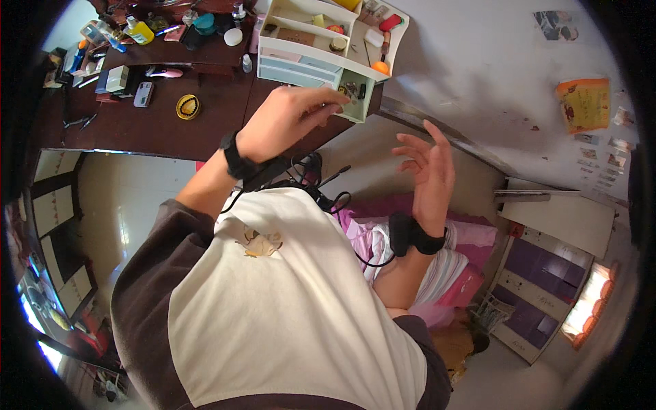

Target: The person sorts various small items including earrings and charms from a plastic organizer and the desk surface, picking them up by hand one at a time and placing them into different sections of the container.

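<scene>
Pale green drawer (358, 111) — black wristbands (234, 157)

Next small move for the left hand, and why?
Probably ease the left hand a little further over the open drawer: its fingertips overlap the drawer's edge in view, small items lie inside, and the right hand is open, away from it.

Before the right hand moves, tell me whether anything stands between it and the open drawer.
Nothing visible stands between the right hand and the open drawer. The left hand reaches over the drawer's left edge, on the opposite side; whether it touches, I can't tell.
</scene>
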The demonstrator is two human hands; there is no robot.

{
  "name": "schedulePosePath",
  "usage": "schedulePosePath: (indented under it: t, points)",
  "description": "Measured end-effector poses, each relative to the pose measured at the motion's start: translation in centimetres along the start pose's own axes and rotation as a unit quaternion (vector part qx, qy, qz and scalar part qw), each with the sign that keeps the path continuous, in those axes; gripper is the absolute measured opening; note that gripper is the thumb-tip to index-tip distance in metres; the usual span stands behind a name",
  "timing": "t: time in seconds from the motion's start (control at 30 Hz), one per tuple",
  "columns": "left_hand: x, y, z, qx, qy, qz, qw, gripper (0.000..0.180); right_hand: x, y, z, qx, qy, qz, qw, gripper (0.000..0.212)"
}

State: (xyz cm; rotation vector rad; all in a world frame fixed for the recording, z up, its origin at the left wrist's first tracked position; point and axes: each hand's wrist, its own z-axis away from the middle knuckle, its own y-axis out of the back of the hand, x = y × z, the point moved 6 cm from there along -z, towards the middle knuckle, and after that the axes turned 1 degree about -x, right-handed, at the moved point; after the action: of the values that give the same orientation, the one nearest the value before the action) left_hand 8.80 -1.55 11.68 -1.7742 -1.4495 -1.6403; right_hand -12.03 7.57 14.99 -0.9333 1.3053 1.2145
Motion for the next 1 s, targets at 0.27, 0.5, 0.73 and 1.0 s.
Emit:
schedulePosePath:
  t: [0.27, 0.5, 0.73, 1.0]
  points:
    - [-9.2, -5.7, -5.3, 0.011, 0.133, 0.223, 0.966, 0.02, 4.8, 9.5, 0.5, 0.069, -0.08, 0.05, 0.993, 0.041]
    - [-11.0, -8.6, -8.7, 0.026, 0.174, 0.137, 0.975, 0.022, 8.5, 19.3, -0.6, 0.112, -0.101, 0.119, 0.981, 0.036]
    - [-13.4, -11.8, -8.5, 0.025, 0.237, 0.005, 0.971, 0.025, 11.5, 24.8, -4.2, 0.128, -0.073, 0.1, 0.984, 0.032]
    - [-14.0, -14.6, -8.3, 0.017, 0.267, -0.2, 0.943, 0.024, 13.7, 27.1, -8.8, 0.084, -0.063, 0.073, 0.992, 0.029]
